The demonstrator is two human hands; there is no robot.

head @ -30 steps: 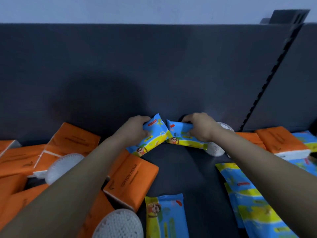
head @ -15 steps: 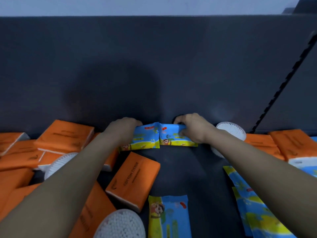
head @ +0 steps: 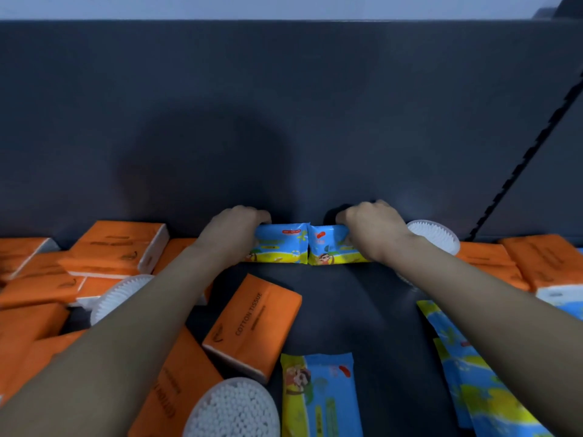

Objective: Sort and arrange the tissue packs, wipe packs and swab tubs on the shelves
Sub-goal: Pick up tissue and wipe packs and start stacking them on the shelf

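Two blue-and-yellow wipe packs stand on edge, side by side, against the shelf's dark back panel. My left hand grips the left wipe pack. My right hand grips the right wipe pack. The two packs touch end to end. An orange tissue pack lies flat in front of them. A round swab tub sits near the front, and another swab tub stands just right of my right hand.
Orange tissue packs are piled at the left with a swab tub among them. More orange packs lie at the right. Loose wipe packs lie flat at the front and front right. A slotted upright runs diagonally at right.
Both hands have pushed the two wipe packs back from a tilted, tent-like pose into an upright row against the back panel.
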